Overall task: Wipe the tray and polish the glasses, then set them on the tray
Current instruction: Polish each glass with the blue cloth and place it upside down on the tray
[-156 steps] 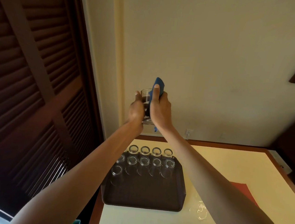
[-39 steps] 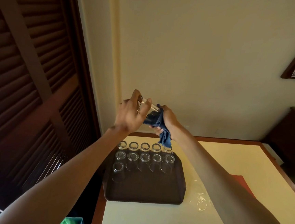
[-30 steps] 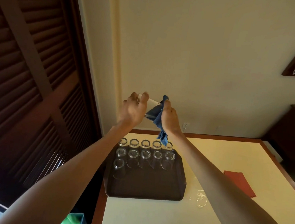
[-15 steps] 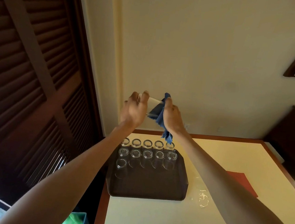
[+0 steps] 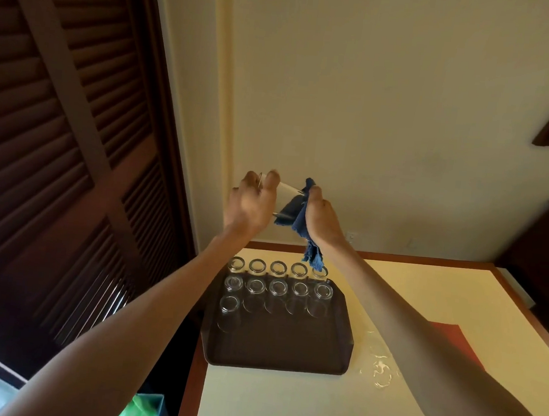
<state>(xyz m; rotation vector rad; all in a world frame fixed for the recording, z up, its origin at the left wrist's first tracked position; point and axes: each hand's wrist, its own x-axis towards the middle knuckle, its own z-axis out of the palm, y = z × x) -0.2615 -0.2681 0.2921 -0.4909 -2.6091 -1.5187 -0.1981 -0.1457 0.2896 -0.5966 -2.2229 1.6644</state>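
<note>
On the near worktop (image 5: 282,407), at the tray's 3 o'clock, a few clear glasses (image 5: 380,371) wait unpolished; their number is too blurred to tell. The dark tray (image 5: 274,350) looks wiped and carries eleven upturned glasses (image 5: 277,287): two full rows of five at its 12 o'clock edge and a lone one starting a third row at the 9 o'clock side. So most of the job seems done, with this glass and the waiting few left. Above the tray's far edge, both hands are raised. The left hand (image 5: 250,205) curls its fingertips round the base of a glass (image 5: 286,195) lying on its side, while the right hand (image 5: 323,220) grips a blue cloth (image 5: 294,214) bunched into the mouth, its tail hanging toward 6 o'clock. Five seconds ago the glass stood upright with the cloth's tip pointing to 12 o'clock; since then it has been tipped over, and the tray's count is unchanged.
</note>
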